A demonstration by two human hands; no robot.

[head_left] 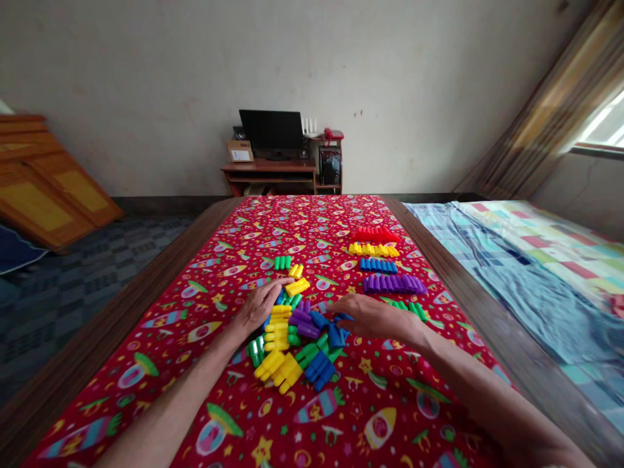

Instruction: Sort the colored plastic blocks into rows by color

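Note:
A mixed heap of plastic blocks (297, 344), yellow, blue, green and purple, lies on a red patterned tablecloth (302, 221). My left hand (260, 302) rests on the heap's far left side, fingers curled over a yellow block (297, 286). My right hand (370, 316) reaches in from the right, its fingertips pinched on a blue block (342, 318) at the heap's edge. Sorted rows lie beyond my right hand: red (375, 233), yellow (373, 249), blue (378, 265), purple (394, 283), and a short green row (409, 307) partly hidden by my hand.
A few green (282, 262) and yellow (296, 270) blocks lie apart behind the heap. The table's wooden edges (468, 286) run on both sides. A bed with patterned sheets (536, 273) stands to the right, a desk with a monitor (273, 133) against the far wall.

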